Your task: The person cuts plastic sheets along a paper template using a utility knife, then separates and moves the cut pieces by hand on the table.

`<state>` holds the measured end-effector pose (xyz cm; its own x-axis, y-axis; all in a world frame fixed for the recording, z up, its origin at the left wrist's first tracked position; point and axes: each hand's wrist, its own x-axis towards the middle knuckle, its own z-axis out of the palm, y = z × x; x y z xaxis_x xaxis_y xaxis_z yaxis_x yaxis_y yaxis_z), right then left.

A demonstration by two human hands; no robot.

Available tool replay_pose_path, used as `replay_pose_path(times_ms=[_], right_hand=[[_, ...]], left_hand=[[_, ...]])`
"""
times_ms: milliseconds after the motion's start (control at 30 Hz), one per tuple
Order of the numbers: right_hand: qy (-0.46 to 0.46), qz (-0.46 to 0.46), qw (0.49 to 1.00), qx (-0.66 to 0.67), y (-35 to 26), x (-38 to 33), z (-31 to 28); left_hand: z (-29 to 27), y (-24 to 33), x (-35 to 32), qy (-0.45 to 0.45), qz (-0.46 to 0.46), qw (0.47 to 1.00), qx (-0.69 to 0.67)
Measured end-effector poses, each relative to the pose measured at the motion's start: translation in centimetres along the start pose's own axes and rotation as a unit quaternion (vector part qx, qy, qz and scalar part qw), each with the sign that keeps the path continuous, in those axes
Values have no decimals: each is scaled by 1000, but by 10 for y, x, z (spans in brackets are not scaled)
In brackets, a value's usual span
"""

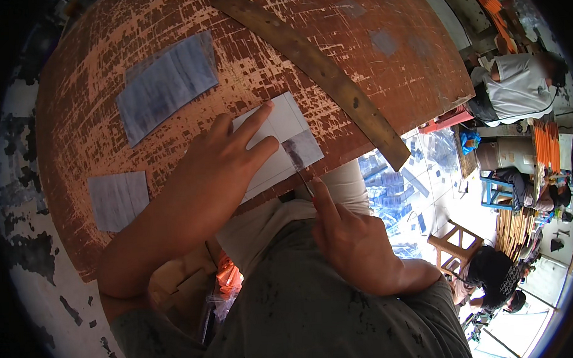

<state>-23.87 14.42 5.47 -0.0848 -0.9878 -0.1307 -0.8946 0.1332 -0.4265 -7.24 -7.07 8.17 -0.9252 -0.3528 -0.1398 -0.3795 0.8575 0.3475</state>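
Note:
A white card (278, 125) with thin ruled lines lies at the table's near edge, a grey patch with a dark smear (303, 150) at its right end. My left hand (232, 146) presses on it, thumb and forefinger spread apart on its surface. Below the patch, my right hand (345, 230) is closed round a thin-bladed knife (307, 185). Its tip is at the card's near edge, and its handle is mostly hidden in my fist. Left of my hands lie overlapping blue-grey streaked sheets (169, 85) and a smaller pale grey sheet (119, 200).
The brown tabletop (396, 80) is scored with many cuts. A long, worn brownish strip (320, 67) lies across it, overhanging the right edge. Blue-grey scraps (394, 191) litter the floor, near a wooden stool (456, 242). Other people (517, 86) sit at the right.

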Motion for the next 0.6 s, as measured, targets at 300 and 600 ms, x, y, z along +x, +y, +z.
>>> replay_pose_path(times_ms=[300, 600], right_hand=[[-37, 16, 999, -1, 0, -5, -13], [19, -40, 997, 66, -21, 9, 4]], left_hand=[[0, -6, -2, -5, 9, 1000, -20], [7, -26, 4, 6, 27, 998, -55]])
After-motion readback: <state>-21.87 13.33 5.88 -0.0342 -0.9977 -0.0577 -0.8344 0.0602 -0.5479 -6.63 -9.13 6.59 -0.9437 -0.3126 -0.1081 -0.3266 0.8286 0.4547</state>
